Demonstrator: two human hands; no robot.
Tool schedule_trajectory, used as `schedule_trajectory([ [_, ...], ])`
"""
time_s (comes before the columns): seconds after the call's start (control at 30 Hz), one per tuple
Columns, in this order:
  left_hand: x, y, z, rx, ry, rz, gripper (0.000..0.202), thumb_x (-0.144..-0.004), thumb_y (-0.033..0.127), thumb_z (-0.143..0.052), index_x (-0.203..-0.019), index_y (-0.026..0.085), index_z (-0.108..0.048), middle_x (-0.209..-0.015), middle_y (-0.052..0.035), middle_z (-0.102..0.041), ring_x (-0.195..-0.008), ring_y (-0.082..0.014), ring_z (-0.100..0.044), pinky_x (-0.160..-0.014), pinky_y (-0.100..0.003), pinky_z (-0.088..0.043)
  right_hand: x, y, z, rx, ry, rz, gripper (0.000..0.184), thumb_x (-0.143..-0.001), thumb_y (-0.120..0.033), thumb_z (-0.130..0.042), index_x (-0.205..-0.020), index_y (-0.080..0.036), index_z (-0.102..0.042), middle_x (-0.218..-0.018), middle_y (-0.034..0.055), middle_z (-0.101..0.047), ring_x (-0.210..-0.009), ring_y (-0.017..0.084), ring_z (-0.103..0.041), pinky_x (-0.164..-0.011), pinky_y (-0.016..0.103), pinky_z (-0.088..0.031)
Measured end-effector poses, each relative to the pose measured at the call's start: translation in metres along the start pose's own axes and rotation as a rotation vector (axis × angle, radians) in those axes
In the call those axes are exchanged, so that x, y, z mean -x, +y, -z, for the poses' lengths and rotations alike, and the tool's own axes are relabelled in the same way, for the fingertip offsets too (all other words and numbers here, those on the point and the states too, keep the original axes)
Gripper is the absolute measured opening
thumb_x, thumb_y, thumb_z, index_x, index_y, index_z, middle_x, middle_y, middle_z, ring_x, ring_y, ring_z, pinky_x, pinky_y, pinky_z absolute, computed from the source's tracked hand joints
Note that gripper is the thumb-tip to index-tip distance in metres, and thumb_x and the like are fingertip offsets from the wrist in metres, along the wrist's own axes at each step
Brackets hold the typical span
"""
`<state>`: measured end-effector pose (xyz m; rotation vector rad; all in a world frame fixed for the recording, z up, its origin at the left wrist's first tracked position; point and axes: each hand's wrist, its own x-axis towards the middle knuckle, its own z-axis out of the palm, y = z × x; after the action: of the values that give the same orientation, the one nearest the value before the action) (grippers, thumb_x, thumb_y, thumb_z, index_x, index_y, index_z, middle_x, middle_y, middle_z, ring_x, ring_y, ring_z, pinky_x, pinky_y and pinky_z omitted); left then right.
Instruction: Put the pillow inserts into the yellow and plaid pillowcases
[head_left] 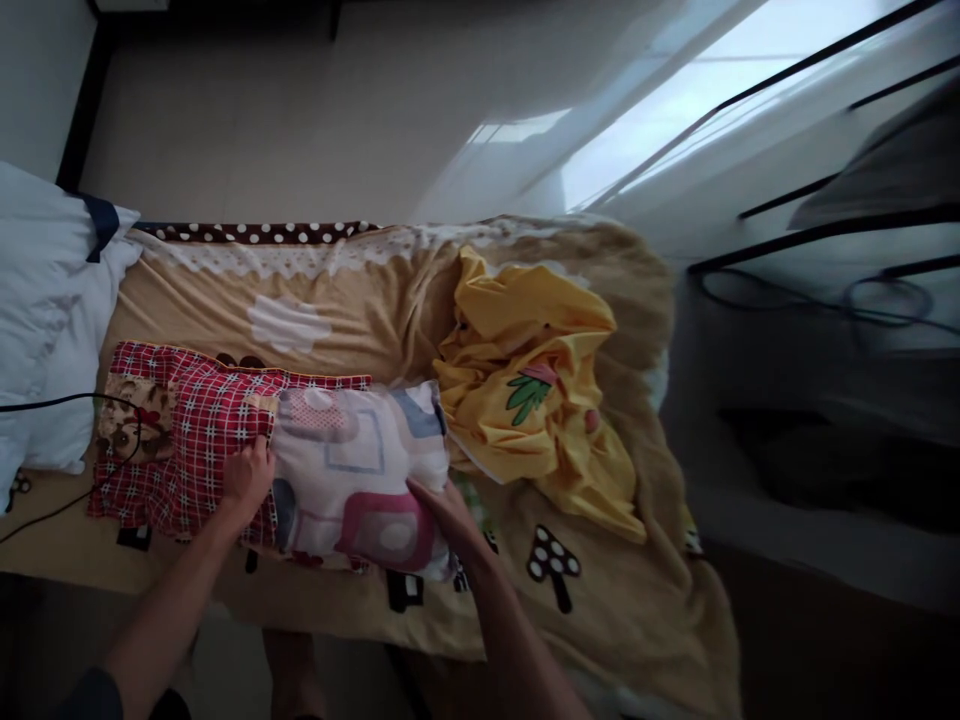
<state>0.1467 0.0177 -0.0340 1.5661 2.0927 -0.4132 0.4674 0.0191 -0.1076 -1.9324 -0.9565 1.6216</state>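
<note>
A pillow [360, 470] with pale squares and pink patterns lies on the bed, its left end inside a red plaid pillowcase [202, 440]. My left hand [251, 478] is closed on the pillowcase's open edge, where it meets the pillow. At the pillow's right end, my right hand [446, 515] grips the side, thumb on top; its other fingers are hidden. A brown printed patch [135, 418] shows near the pillowcase's far left end.
A crumpled yellow cloth [540, 380] lies right of the pillow on a tan blanket [600, 600]. White bedding [45, 300] is heaped at the left, with a thin black cable [60, 404] crossing over toward the pillowcase. A black metal frame [817, 225] stands at the right.
</note>
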Motion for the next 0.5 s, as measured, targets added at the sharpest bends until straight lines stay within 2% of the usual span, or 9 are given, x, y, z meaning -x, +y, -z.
schedule_trajectory([
  [0.13, -0.012, 0.014, 0.003, 0.017, 0.001, -0.009, 0.037, -0.101, 0.026, -0.031, -0.102, 0.016, -0.066, -0.088, -0.0156, -0.075, -0.085, -0.0275, -0.073, -0.066, -0.03, -0.046, 0.007, -0.009, -0.014, -0.078, -0.101, -0.06, 0.076, -0.059, -0.066, -0.077, -0.114, -0.014, -0.07, -0.115, 0.0173, -0.073, -0.109, 0.036, -0.068, -0.095, 0.048, -0.053],
  [0.37, 0.008, 0.043, 0.0, 0.066, -0.025, -0.105, 0.034, -0.1, 0.026, -0.036, -0.096, 0.017, -0.068, -0.084, -0.0124, -0.076, -0.082, -0.0232, -0.073, -0.063, -0.027, -0.041, 0.016, -0.006, -0.024, -0.162, -0.291, -0.187, 0.064, -0.056, -0.059, -0.08, -0.101, -0.014, -0.073, -0.091, 0.0124, -0.078, -0.088, 0.034, -0.073, -0.085, 0.047, -0.056],
  [0.5, 0.017, 0.045, 0.002, 0.082, -0.041, -0.185, 0.031, -0.1, 0.03, -0.039, -0.093, 0.02, -0.068, -0.083, -0.0075, -0.076, -0.081, -0.0193, -0.071, -0.065, -0.026, -0.041, 0.014, -0.007, -0.037, -0.185, -0.331, -0.173, 0.061, -0.056, -0.059, -0.081, -0.099, -0.016, -0.074, -0.096, 0.0114, -0.078, -0.096, 0.035, -0.071, -0.093, 0.048, -0.053],
])
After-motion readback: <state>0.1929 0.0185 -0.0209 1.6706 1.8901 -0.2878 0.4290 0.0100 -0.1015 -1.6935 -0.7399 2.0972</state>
